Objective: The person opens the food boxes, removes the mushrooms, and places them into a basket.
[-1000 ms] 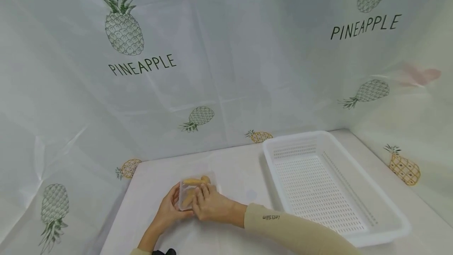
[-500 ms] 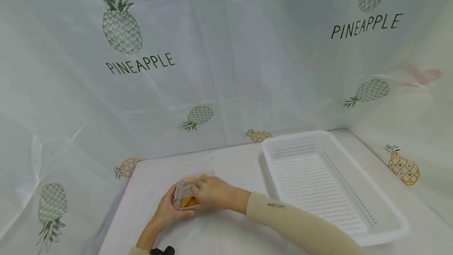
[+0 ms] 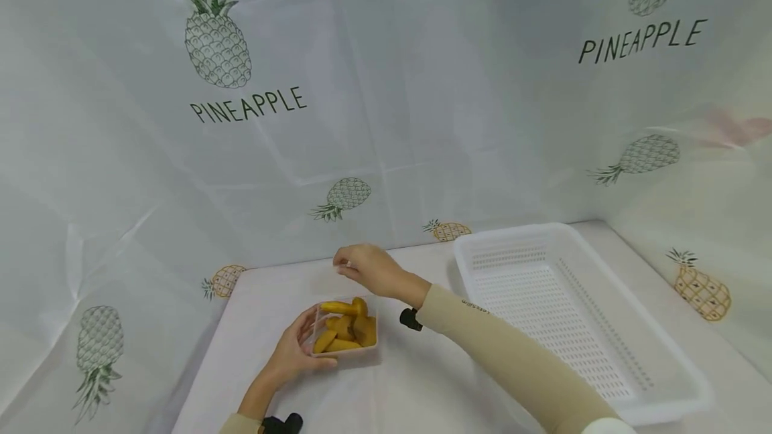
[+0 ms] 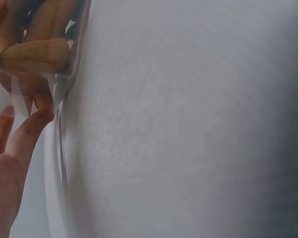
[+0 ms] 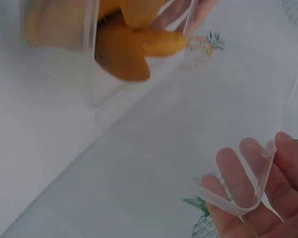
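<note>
A small clear plastic box (image 3: 345, 350) on the white table holds several yellow-brown, elongated pieces (image 3: 344, 327); one has a knobbed end like a mushroom. My left hand (image 3: 291, 357) grips the box at its left side, thumb along the near wall. In the left wrist view, fingers (image 4: 32, 126) touch the clear wall. Above and behind the box is my right hand (image 3: 374, 270). The right wrist view shows it pinching the edge of a thin clear lid (image 5: 249, 206) between thumb and fingers. Most of the lid is too transparent to make out from the head view.
A large white perforated plastic basket (image 3: 551, 327) stands on the right of the table (image 3: 422, 380). White sheeting with pineapple prints (image 3: 217, 49) hangs behind and along both sides. Black wrist devices (image 3: 410, 319) are worn on both wrists.
My right hand has lifted the clear lid off the box and moved up and back with it, uncovering the yellow pieces. The left hand keeps its grip on the box.
</note>
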`<state>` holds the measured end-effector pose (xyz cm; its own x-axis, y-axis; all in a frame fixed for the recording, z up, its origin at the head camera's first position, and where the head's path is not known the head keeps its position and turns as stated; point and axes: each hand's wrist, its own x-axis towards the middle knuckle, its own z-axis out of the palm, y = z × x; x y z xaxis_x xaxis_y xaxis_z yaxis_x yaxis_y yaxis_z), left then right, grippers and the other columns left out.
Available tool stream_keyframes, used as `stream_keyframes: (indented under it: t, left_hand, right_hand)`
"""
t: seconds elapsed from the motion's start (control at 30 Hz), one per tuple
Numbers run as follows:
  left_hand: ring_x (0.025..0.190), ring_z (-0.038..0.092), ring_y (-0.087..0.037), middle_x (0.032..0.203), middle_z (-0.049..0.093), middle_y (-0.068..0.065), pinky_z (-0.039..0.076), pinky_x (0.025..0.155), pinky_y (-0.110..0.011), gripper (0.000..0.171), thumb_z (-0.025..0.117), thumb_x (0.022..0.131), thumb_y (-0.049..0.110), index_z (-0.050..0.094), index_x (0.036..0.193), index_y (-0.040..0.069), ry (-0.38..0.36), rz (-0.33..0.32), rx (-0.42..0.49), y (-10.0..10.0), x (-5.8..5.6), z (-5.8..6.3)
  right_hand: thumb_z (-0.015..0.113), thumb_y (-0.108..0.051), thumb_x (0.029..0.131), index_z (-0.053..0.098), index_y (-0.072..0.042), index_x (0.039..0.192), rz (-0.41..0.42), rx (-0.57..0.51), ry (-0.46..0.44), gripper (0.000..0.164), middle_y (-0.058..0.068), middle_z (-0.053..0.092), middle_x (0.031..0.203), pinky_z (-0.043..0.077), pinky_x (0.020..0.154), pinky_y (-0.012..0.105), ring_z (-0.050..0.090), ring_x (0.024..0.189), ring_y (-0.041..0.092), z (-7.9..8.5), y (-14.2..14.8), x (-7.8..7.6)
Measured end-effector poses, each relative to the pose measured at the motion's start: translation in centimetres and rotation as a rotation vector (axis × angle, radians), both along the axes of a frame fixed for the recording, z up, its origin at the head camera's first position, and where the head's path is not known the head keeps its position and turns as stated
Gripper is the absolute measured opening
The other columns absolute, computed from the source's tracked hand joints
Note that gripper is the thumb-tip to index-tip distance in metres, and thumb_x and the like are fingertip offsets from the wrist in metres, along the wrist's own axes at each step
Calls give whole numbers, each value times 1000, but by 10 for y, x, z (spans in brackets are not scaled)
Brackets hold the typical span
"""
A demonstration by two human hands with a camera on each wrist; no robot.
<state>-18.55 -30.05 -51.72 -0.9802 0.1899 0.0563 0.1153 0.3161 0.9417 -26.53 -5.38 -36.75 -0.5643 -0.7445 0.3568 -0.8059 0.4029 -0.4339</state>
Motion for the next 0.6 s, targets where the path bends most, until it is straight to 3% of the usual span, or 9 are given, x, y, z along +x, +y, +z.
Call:
stream_keyframes:
  t: [0.23,0.43,0.6]
  left_hand:
    - [140,31,-49,158,30,-21,48,102,-43,107,93,67,7,31,154,9,-21,-3,25,0,-2,-1]
    - [141,30,-48,158,30,-20,42,107,-51,106,94,67,10,32,154,10,-34,-8,20,0,-3,-3]
    - [141,29,-49,158,29,-21,40,108,-52,109,95,65,11,32,154,10,-46,-1,9,-1,0,-3]
  right_hand:
    - [64,-14,99,73,-7,105,-177,-95,-106,13,6,73,102,56,79,28,68,94,20,-2,-11,-24]
    - [67,-18,96,71,-9,97,-338,-206,-243,10,5,71,100,56,75,30,67,89,20,-22,-18,-45]
    - [68,-15,95,71,-6,93,-390,-272,-308,10,8,70,99,56,80,36,65,94,25,-37,-18,-59]
